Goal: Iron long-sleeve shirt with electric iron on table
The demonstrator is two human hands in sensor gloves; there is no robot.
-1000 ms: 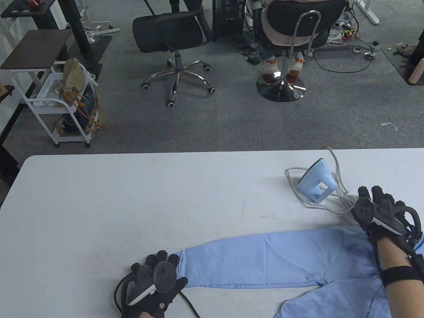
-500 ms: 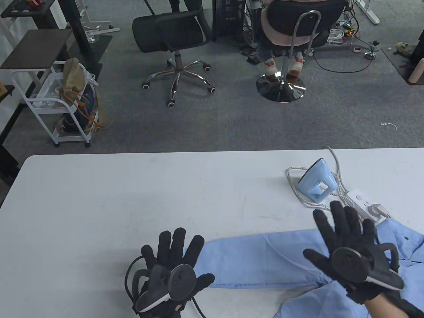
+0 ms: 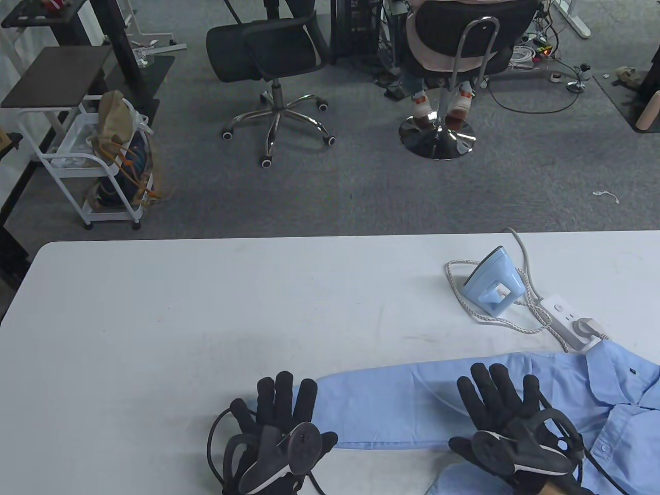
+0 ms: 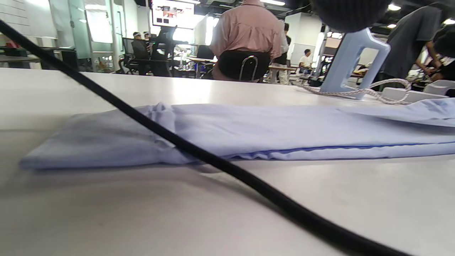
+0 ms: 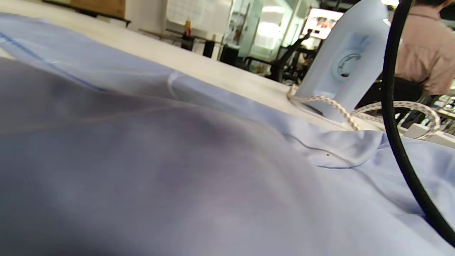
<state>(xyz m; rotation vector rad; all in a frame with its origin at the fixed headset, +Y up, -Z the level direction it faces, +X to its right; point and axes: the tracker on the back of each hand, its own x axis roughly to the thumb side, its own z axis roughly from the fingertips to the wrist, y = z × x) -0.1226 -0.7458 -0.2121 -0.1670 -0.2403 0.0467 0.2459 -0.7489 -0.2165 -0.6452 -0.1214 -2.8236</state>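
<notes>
Step in hand: smoothing, by my reading. The sleeve is being flattened ahead of the iron; no pressing has begun.
Shirt [image 3: 412, 407]: pale blue, long-sleeved, lying at the near edge of the surface [image 3: 206, 309]. One sleeve is stretched out toward the left; the body and collar lie bunched at the near right corner.
Left hand [image 3: 281, 417]: fingers straight and spread, grasping nothing, lying flat over the cuff end of the sleeve.
Right hand [image 3: 502, 417]: fingers also straight and spread, released, palm down on the sleeve near the shoulder.
Iron [image 3: 492, 286]: light blue, standing upright on its heel, well apart from both hands, beyond the shirt toward the far right. Nobody is touching it.
Cord [image 3: 479, 317]: braided, looped round the iron's base on the surface.
Power strip [image 3: 570, 322]: white, just beside the iron, with a plug seated in it; its near end touches or sits close to the shirt's shoulder.
Next move, as I judge it: the right hand lifts off, reaches over the cord to the iron's handle, and brings it sole-down onto the sleeve while the left hand pins the cuff.
Watch for: cord dragging across the cloth.
</notes>
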